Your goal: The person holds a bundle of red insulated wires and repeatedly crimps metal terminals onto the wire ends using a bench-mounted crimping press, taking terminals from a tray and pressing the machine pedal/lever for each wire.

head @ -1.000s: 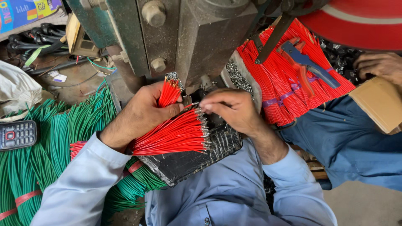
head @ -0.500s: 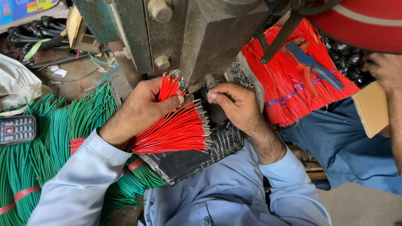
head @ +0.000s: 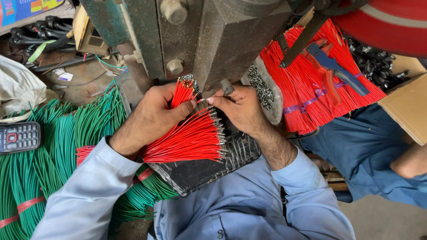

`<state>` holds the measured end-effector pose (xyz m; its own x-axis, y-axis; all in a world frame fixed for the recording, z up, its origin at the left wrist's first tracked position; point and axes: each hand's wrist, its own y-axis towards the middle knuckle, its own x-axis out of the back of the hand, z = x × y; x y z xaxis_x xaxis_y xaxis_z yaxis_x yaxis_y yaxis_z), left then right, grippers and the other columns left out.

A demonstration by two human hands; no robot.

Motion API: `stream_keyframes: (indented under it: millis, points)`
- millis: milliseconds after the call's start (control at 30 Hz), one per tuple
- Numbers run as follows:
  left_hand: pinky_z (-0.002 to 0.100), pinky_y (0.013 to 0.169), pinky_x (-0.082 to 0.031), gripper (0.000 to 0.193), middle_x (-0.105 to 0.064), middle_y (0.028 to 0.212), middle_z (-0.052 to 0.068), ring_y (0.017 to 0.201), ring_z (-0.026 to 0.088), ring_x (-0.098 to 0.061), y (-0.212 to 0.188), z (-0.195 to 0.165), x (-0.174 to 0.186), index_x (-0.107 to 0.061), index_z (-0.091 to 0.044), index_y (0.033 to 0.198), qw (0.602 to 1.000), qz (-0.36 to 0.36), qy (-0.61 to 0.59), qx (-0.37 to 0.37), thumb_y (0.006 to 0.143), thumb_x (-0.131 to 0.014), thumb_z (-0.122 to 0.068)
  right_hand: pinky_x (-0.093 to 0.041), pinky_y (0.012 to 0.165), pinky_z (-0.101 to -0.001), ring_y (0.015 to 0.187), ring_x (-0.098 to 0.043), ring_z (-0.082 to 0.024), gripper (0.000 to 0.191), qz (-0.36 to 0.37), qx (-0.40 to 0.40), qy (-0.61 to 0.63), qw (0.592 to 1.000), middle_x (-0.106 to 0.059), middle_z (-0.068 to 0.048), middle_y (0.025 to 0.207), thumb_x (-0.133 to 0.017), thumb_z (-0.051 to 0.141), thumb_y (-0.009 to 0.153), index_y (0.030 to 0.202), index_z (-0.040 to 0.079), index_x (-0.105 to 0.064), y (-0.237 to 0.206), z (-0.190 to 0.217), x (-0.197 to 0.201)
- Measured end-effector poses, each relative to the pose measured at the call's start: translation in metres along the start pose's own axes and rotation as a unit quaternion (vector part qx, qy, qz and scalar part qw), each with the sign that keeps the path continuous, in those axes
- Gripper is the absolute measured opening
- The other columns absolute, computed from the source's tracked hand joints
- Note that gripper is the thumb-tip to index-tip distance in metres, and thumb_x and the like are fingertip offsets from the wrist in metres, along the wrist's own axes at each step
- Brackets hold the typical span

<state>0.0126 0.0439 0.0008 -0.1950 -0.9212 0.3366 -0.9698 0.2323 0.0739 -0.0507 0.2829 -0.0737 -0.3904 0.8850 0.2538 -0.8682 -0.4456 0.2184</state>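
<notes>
**Feeding red wires one at a time to the press**

The left hand [head: 153,113] is closing its grip around a small bunch of red wires [head: 182,92], holding them upright with their tips just below the press [head: 209,40]. The right hand [head: 238,109] is pinching a single wire [head: 202,100] between thumb and forefinger, with its end pointing toward the left thumb and sitting right under the press head. A fan of finished wires [head: 189,140], metal tips showing at their right ends, is lying on a black tray [head: 200,171] on the person's lap, touching the left palm.

Judging by this, the step in hand is the presenting of one wire to the tool. The next move is calling for a steady pinch and a straight, true line into the die, with fingertips kept out from under the head; the left bunch needs to be staying loose enough for one wire to slide free.

Green wires [head: 49,146] are lying in bundles at left, beside a phone [head: 18,137]. A tied red bundle [head: 311,89] with blue pliers [head: 336,66] on it is lying at right.
</notes>
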Motion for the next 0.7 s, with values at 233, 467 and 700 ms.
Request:
stream_keyframes:
  millis: [233,467,700]
  points:
    - [0.028,0.069,-0.053,0.018,-0.068,0.077,0.001,0.076,0.005,-0.057,0.000,0.000,-0.001,-0.067,0.000,0.100,1.000,-0.003,0.010,0.015,0.096,-0.067,-0.018,-0.056,0.072,-0.0233,0.082,-0.066,-0.005,0.009,0.009,0.014,0.002,1.000,-0.074,-0.003,0.086,-0.079,0.006,0.095,0.095,-0.002,-0.074,0.003,0.007,0.002]
    - [0.026,0.071,-0.054,0.016,-0.068,0.084,-0.004,0.080,0.005,-0.058,-0.001,0.000,-0.003,-0.067,-0.001,0.103,0.995,0.050,-0.084,0.028,0.095,-0.070,-0.015,-0.058,0.084,-0.0248,0.094,-0.071,-0.010,0.014,0.058,0.013,0.052,0.997,-0.076,-0.007,0.102,-0.070,0.002,0.097,0.110,-0.001,-0.074,-0.021,0.026,0.016]
    - [0.027,0.073,-0.055,0.018,-0.068,0.084,-0.003,0.080,0.004,-0.060,0.000,0.005,-0.003,-0.068,-0.001,0.104,0.996,0.044,-0.076,0.026,0.096,-0.070,-0.017,-0.056,0.083,-0.0332,0.098,-0.070,-0.026,0.019,0.151,0.108,-0.230,0.955,-0.072,-0.013,0.106,-0.074,0.002,0.085,0.104,0.002,-0.077,-0.053,0.061,0.070]
